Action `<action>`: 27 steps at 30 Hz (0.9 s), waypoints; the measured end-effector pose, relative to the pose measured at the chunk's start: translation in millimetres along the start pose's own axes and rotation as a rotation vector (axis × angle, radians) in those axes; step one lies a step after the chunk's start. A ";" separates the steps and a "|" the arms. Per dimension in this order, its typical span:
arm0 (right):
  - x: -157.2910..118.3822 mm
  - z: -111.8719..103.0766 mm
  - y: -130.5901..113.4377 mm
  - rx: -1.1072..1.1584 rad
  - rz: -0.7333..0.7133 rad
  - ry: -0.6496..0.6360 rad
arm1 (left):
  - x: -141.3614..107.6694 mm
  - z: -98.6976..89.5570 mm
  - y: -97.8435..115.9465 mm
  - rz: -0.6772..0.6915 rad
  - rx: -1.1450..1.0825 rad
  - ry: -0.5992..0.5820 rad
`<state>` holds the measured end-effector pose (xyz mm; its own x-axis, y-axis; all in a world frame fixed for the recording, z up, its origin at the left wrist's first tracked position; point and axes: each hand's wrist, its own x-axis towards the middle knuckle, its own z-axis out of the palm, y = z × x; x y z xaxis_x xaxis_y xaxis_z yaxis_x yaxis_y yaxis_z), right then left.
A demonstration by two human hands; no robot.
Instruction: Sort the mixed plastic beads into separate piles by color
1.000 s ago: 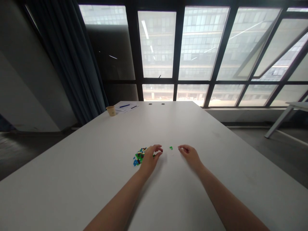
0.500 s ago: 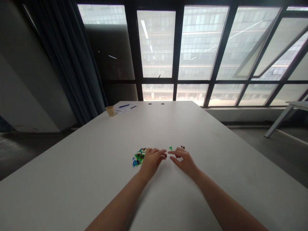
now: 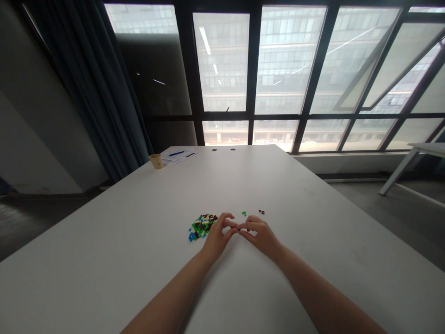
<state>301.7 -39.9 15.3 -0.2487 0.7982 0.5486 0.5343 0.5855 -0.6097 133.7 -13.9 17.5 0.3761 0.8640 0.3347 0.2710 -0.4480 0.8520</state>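
A heap of small green, blue, yellow and brown bricks (image 3: 202,226) lies on the white table, just left of my left hand (image 3: 218,236). The fingertips of that hand are pinched on a tiny dark brown brick (image 3: 238,228), mostly covered by the fingers. From the right, my right hand (image 3: 261,235) meets it, thumb and forefinger closed at the same small brick. Beyond the hands lie small green bricks (image 3: 244,213), and to their right a few dark brown bricks (image 3: 262,212).
The long white table (image 3: 222,185) stretches toward the windows. At its far left are a paper cup (image 3: 156,161) and papers (image 3: 179,156) with a blue pen (image 3: 176,153) and a dark pen. Two dark discs sit at the far end.
My right hand has moved left, and its fingertips now meet those of my left hand at the brown brick. More of the heap shows. The whole view has shifted slightly.
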 end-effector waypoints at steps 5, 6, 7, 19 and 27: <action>2.1 -2.3 3.8 -0.028 -0.002 -0.023 | -0.5 0.6 -1.6 -0.050 -0.007 -0.022; 3.0 -5.4 7.6 -0.049 -0.002 -0.016 | -0.3 0.1 -1.8 -0.059 0.000 -0.021; 3.9 -9.5 13.0 -0.077 0.005 0.001 | 0.1 -0.7 -1.9 -0.067 0.010 -0.017; -5.9 -37.7 83.8 -0.594 0.569 0.101 | 8.6 -7.7 -9.4 -0.158 0.057 0.127; -6.3 -38.0 85.2 -0.537 0.651 0.144 | 13.5 -16.1 -19.6 -0.187 0.079 0.253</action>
<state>379.5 -0.4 -18.3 0.3261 0.9050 0.2731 0.8545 -0.1587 -0.4946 119.2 10.2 11.7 0.0835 0.9584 0.2730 0.3862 -0.2836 0.8777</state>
